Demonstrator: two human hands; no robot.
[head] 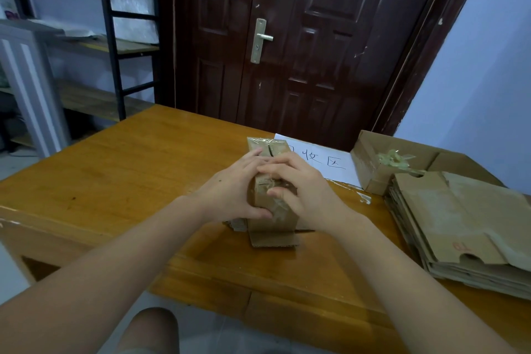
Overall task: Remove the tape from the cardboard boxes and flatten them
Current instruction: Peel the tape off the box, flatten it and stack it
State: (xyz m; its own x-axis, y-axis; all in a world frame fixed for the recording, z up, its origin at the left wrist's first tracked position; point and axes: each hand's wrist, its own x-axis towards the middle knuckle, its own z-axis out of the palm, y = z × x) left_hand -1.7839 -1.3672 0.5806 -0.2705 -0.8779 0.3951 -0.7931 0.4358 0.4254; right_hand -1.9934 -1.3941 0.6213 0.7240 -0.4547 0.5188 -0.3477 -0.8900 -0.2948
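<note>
At mid-frame a small taped box (271,210) stands on the counter (138,169), much of it hidden by the left hand (234,191) and right hand (298,190) curled around it. A paper sign (321,162) behind is partly blocked; at right, flattened cardboard (465,227) is cut off by the frame, beside an open box (373,169) holding crumpled tape (395,159).

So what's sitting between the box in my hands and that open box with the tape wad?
In the head view, a white paper sign with handwritten characters lies on the table between the held box and the open box.
</note>
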